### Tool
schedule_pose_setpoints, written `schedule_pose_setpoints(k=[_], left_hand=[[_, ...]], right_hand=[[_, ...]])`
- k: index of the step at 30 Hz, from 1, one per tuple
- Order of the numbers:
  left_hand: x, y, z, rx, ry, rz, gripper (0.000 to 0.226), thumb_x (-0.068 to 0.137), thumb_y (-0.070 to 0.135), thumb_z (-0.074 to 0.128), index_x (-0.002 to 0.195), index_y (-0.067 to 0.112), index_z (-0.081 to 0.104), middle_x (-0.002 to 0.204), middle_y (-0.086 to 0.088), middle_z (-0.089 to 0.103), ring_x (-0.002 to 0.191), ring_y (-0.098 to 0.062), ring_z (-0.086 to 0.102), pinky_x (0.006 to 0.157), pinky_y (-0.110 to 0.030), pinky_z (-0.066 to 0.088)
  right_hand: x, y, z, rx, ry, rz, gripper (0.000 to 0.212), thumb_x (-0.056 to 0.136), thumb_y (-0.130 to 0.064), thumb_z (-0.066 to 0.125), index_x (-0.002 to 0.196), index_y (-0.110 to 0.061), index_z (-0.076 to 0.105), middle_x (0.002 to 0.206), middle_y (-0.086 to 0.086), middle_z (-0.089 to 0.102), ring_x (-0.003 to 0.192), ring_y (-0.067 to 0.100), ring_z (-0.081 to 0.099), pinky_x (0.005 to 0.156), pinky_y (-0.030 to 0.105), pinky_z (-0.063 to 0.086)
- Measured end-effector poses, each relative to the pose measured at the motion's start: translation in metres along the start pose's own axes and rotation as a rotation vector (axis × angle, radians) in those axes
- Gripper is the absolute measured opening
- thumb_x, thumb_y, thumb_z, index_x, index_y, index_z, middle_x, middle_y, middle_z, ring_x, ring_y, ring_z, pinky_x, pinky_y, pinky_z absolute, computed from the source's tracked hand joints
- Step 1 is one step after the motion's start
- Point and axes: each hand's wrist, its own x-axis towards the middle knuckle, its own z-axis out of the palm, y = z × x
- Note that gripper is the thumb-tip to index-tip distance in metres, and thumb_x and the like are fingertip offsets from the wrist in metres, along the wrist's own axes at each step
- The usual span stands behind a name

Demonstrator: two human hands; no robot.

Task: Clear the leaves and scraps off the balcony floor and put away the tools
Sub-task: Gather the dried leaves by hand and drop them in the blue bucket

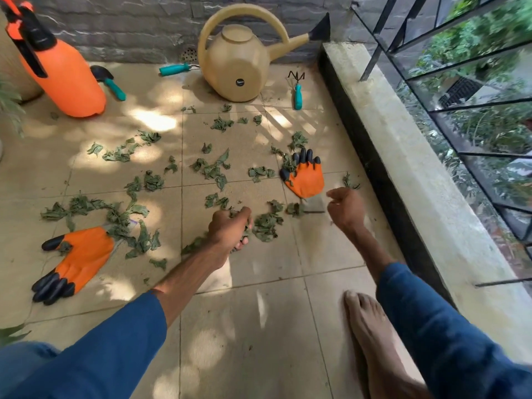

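Note:
Several green leaf scraps [213,168] lie scattered over the beige tiled floor [253,312]. My left hand [230,228] is low over the middle of the floor, its fingers curled round a bunch of leaves. My right hand [344,207] hovers just right of it with loosely curled fingers that hold nothing, near one orange and black glove [305,175]. A second orange glove [77,260] lies at the left. Teal-handled tools sit further back: a trowel [109,80], a hand rake [297,89] and another tool [175,69].
A beige watering can [239,61] lies on its side by the stone wall. An orange sprayer bottle [63,73] lies tipped at the far left. A raised concrete ledge [403,156] with a black metal railing [460,105] bounds the right side. My bare foot [368,326] rests bottom right.

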Motion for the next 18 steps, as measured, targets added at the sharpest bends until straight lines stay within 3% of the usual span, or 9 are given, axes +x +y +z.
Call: schedule_pose_setpoints(k=[4,7,9,11,13,16,18], left_hand=[[0.001,-0.007,0.005,0.015,-0.05,0.002,0.022,0.094,0.022,0.058,0.076,0.011,0.064,0.064,-0.001,0.059,0.041,-0.015,0.045,0.041,-0.02,0.026],[-0.001,-0.012,0.006,0.061,-0.061,-0.03,0.027,0.096,0.025,0.058,0.073,0.012,0.064,0.063,0.001,0.057,0.04,-0.014,0.044,0.041,-0.019,0.025],[-0.001,-0.014,0.005,0.082,-0.071,-0.042,0.028,0.096,0.027,0.058,0.074,0.012,0.065,0.064,0.001,0.057,0.041,-0.015,0.045,0.041,-0.019,0.025],[0.0,-0.016,0.003,0.088,-0.09,-0.049,0.029,0.097,0.029,0.059,0.075,0.012,0.067,0.066,0.001,0.058,0.042,-0.014,0.045,0.04,-0.018,0.026],[0.001,-0.014,0.002,0.087,-0.106,-0.06,0.031,0.099,0.032,0.059,0.078,0.011,0.068,0.066,0.001,0.059,0.042,-0.014,0.046,0.039,-0.017,0.026],[0.001,-0.01,0.002,0.082,-0.128,-0.064,0.032,0.099,0.033,0.059,0.079,0.01,0.066,0.067,0.001,0.058,0.042,-0.013,0.045,0.038,-0.017,0.026],[0.0,-0.007,0.002,0.076,-0.133,-0.065,0.032,0.099,0.034,0.06,0.078,0.01,0.066,0.066,0.002,0.057,0.042,-0.013,0.044,0.038,-0.018,0.026]], right_hand=[[0.058,0.032,-0.014,-0.245,-0.022,-0.018,0.053,0.087,0.004,0.059,0.137,-0.012,0.054,0.142,0.015,0.05,0.132,0.034,0.047,0.107,0.046,0.046],[0.095,0.04,-0.012,-0.485,-0.128,-0.096,0.068,0.096,-0.009,0.058,0.156,-0.018,0.027,0.162,0.018,0.018,0.15,0.038,0.015,0.121,0.051,0.022],[0.112,0.047,-0.006,-0.598,-0.226,-0.126,0.068,0.098,-0.012,0.056,0.157,-0.016,0.024,0.164,0.019,0.016,0.152,0.037,0.014,0.123,0.05,0.019],[0.11,0.051,-0.004,-0.621,-0.272,-0.153,0.044,0.1,-0.011,0.05,0.144,-0.009,0.045,0.149,0.02,0.041,0.136,0.034,0.043,0.113,0.045,0.037],[0.101,0.065,-0.002,-0.673,-0.204,-0.229,0.026,0.104,-0.013,0.042,0.12,-0.002,0.06,0.12,0.016,0.059,0.105,0.03,0.06,0.092,0.04,0.054],[0.096,0.103,-0.003,-0.63,-0.146,-0.174,0.052,0.097,-0.046,0.017,0.089,-0.022,0.063,0.087,-0.005,0.054,0.083,0.021,0.061,0.078,0.042,0.059],[0.076,0.097,-0.015,-0.59,-0.146,-0.139,0.042,0.094,-0.045,0.022,0.08,-0.029,0.058,0.08,-0.009,0.048,0.085,0.023,0.061,0.082,0.047,0.058]])
